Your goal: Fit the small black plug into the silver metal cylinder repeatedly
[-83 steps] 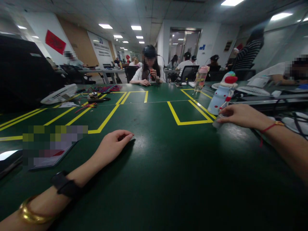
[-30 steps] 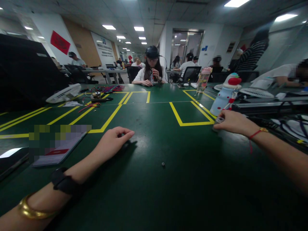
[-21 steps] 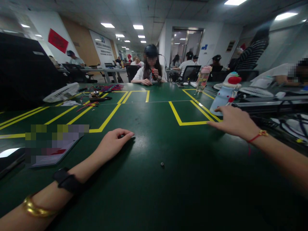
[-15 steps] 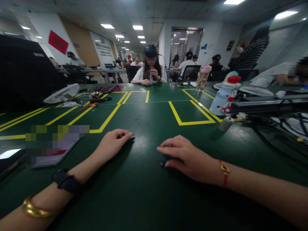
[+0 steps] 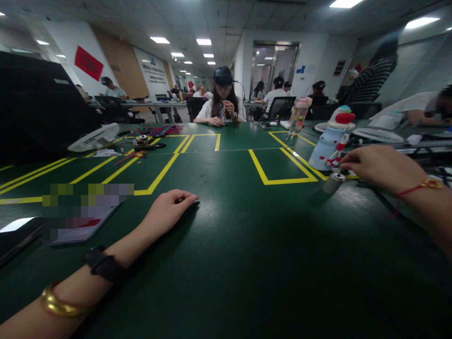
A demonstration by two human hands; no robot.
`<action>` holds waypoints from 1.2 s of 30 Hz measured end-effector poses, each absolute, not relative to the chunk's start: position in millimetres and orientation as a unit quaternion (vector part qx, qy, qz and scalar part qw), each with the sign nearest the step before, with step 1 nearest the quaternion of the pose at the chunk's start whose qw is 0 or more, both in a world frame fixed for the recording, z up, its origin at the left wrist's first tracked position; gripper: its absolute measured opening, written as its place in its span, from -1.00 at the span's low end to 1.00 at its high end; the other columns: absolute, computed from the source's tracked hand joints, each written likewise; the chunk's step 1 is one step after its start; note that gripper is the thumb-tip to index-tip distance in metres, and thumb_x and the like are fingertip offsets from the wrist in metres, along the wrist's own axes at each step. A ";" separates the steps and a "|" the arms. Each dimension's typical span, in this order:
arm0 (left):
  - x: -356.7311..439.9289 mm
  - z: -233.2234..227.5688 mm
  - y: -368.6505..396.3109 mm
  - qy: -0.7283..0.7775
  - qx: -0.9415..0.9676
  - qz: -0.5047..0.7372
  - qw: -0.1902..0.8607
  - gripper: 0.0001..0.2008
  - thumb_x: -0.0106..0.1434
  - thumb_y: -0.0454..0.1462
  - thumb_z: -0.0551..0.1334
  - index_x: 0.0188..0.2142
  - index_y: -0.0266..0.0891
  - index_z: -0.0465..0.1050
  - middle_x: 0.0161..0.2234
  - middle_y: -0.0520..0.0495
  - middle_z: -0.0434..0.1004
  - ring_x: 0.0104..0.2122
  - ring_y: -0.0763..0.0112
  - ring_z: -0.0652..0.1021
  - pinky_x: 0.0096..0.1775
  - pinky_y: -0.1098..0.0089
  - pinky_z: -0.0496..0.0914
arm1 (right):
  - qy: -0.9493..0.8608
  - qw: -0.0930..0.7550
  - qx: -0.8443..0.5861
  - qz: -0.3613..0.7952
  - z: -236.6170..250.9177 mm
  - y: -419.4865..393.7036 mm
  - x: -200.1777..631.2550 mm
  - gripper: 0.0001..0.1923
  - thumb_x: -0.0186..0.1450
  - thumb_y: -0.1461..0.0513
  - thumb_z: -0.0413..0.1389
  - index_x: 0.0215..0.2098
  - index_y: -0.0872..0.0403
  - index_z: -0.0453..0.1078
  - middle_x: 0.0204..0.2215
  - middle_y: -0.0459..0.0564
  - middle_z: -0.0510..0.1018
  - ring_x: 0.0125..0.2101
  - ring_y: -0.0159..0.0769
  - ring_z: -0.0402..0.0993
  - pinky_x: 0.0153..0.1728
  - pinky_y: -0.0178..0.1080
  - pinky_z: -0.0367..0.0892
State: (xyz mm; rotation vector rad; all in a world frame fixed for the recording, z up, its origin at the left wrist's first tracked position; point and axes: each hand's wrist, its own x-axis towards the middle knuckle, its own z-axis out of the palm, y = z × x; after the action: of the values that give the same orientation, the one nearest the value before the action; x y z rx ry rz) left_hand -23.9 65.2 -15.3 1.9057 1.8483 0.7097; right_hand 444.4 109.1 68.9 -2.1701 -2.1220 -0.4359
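Note:
My left hand (image 5: 171,207) rests on the green table, fingers curled and thumb pressed toward the index finger. Whether anything is held between those fingertips is too dark to see. On the right, my right hand (image 5: 383,167) is closed in a pinch just above a short silver metal cylinder (image 5: 334,183) that stands upright on the table. What the pinched fingers hold, if anything, is too small and hidden to make out. Behind them stands a light-blue bottle (image 5: 320,148) with a red and white decoration.
A flat pale item (image 5: 83,233), partly pixelated, lies left of my left hand. Yellow tape (image 5: 289,181) marks the table (image 5: 226,263). Farther off are a white fan (image 5: 92,138), coloured wires (image 5: 160,130) and a clear pink-lidded bottle (image 5: 299,117). Another person (image 5: 222,103) sits opposite.
My right hand has moved right and away from me, from the middle of the table to the silver cylinder. The small black part beside its thumb no longer shows on the table. My left hand stays put.

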 end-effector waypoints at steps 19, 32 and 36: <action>-25.2 -16.4 65.2 0.657 0.685 0.251 0.190 -0.60 0.12 0.07 0.10 -0.28 -0.10 0.54 -0.24 -0.03 0.59 -0.26 0.21 0.53 -0.28 0.33 0.35 | -0.681 -0.001 -0.728 -0.074 59.3 118.6 458.8 -0.69 0.18 0.06 0.03 -0.29 0.05 0.50 -0.33 -0.02 0.54 -0.33 -0.26 0.41 -0.33 -0.26 0.21; -23.7 -14.3 64.0 0.654 0.686 0.252 0.194 -0.61 0.12 0.07 0.10 -0.29 -0.09 0.54 -0.25 -0.04 0.59 -0.26 0.20 0.53 -0.27 0.32 0.34 | -0.677 -0.001 -0.735 -0.022 62.3 116.7 456.0 -0.59 0.12 -0.04 0.05 -0.28 0.09 0.48 -0.34 0.04 0.52 -0.35 -0.26 0.39 -0.32 -0.24 0.20; -23.0 -13.8 63.3 0.658 0.683 0.251 0.194 -0.60 0.12 0.07 0.09 -0.29 -0.09 0.54 -0.26 -0.03 0.59 -0.27 0.20 0.53 -0.29 0.33 0.34 | -0.678 -0.015 -0.734 -0.024 61.7 117.3 456.3 -0.62 0.14 -0.01 0.04 -0.29 0.09 0.48 -0.34 0.03 0.51 -0.34 -0.26 0.38 -0.31 -0.25 0.19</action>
State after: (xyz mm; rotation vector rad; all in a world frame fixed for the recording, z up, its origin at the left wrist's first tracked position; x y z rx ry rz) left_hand -23.0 63.3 -13.8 1.9159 1.8455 0.7035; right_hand 456.3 117.3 61.7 -2.3289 -2.1507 -0.0751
